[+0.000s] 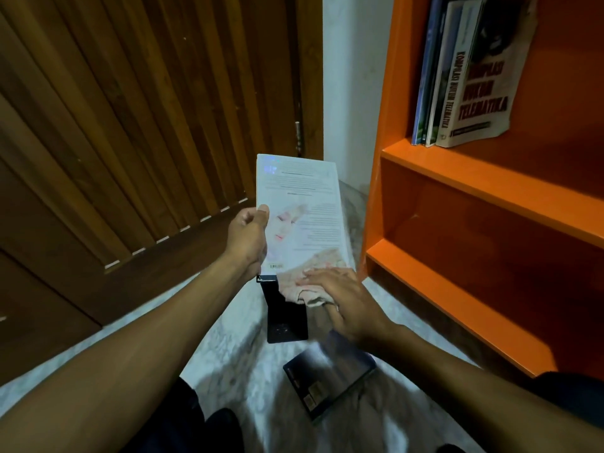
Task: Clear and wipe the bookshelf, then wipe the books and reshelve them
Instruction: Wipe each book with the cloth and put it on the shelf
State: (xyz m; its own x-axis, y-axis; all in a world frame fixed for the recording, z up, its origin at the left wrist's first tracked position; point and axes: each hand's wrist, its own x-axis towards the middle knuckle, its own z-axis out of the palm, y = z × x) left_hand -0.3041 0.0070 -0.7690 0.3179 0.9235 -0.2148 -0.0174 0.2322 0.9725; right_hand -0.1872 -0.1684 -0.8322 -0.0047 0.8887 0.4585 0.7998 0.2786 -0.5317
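My left hand (248, 238) grips the left edge of a white paperback (302, 204), back cover facing me, held above the floor. My right hand (343, 302) lies with straight fingers on a pale cloth (302, 286) and presses it against the book's lower right corner. The orange bookshelf (474, 188) stands on the right. Several books (457, 76) lean together on its upper shelf; the two shelves below show nothing on them.
Two dark books lie on the pale marbled floor: one (287, 318) under the held book, another (327, 377) nearer me. A brown slatted wooden door (130, 125) fills the left. A white wall (353, 76) separates door and shelf. My dark-clothed legs (209, 423) are at the bottom.
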